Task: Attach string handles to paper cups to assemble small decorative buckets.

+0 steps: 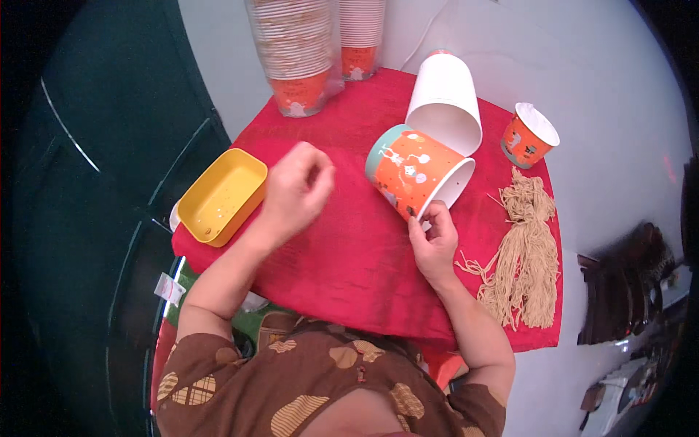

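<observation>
Tilted on its side over the red cloth is an orange paper bucket (413,169) with a teal band and white cartoon figures, its mouth facing right. My right hand (435,244) pinches its lower rim between thumb and fingers. My left hand (297,186) is raised beside a yellow plastic tray (251,166), its fingers curled together; whatever they may hold is hidden. Small specks lie in the bottom of that tray. Behind the orange bucket, a white paper bucket (443,87) lies with its open end toward me.
A bundle of beige yarn (526,255) lies at the right on the red tablecloth (328,269). A small orange cup (526,138) with white stuff inside stands behind it. Tall stacks of paper cups in plastic (300,91) stand at the back, near the pale wall.
</observation>
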A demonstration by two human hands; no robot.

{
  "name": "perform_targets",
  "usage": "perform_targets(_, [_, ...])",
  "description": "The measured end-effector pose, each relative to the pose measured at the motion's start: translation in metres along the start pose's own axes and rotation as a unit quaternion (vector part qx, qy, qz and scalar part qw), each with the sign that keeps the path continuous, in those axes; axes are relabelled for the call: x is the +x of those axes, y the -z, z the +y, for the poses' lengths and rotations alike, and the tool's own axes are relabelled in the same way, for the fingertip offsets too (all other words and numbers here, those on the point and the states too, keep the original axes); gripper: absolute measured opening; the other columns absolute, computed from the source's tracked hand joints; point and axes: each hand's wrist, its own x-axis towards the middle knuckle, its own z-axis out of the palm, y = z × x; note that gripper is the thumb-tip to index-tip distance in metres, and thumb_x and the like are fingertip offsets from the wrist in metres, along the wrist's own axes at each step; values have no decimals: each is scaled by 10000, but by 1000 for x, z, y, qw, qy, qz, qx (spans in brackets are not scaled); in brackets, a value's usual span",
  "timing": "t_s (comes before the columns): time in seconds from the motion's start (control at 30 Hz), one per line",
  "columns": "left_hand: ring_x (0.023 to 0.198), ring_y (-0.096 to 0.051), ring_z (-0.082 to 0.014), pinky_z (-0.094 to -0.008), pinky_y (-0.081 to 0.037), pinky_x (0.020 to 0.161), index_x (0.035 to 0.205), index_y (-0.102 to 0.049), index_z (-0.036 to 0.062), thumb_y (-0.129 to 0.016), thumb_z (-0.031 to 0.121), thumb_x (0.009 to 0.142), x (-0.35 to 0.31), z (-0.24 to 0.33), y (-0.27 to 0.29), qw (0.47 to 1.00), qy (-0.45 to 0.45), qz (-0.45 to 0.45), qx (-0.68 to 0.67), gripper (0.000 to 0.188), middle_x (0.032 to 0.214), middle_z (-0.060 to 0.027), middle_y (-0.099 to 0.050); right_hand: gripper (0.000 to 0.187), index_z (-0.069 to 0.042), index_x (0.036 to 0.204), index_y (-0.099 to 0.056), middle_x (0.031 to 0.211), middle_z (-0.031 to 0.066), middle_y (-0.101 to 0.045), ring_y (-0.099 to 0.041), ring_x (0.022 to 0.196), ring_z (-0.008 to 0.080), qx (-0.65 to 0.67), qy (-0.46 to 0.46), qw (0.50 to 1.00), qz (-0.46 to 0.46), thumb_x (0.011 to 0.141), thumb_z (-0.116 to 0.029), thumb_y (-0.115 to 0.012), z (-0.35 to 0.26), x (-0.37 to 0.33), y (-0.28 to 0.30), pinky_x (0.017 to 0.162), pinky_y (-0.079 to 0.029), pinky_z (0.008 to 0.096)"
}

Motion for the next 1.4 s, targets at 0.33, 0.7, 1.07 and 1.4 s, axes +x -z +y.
perform_targets(0.33, [759,-649,-353,-432,-500,683,800,-590,-19,-621,108,837,-34,-55,120,942,188,-35,274,136,789,-198,-637,139,-17,894,-521,846,27,-521,-521,724,95,-6,29,1000,-7,844,42,-636,-2,5,2,623,-451,244])
perform_targets(0.7, [863,-634,-355,-435,-512,805,1015,-600,-23,-581,118,885,-47,-36,124,896,73,-132,419,193,901,-159,-628,112,-10,899,-528,853,21,-515,-516,755,89,18,1,1000,-6,856,30,-623,-6,2,3,668,-446,236])
perform_targets(1.07, [684,-518,-107,-201,-383,540,1313,-453,-71,-352,507,987,-32,142,45,452,237,-634,-581,672,1119,-90,-572,101,1,897,-537,840,37,-524,-526,736,114,-16,27,1000,-2,852,23,-625,2,6,7,672,-452,253])
perform_targets(1.4, [813,-622,-231,-335,-475,739,1032,-614,-63,-406,377,984,-27,168,45,479,293,-488,-669,489,916,-154,-661,106,-3,877,-532,830,48,-531,-529,711,115,-13,28,1000,-3,842,39,-623,5,7,7,653,-446,256])
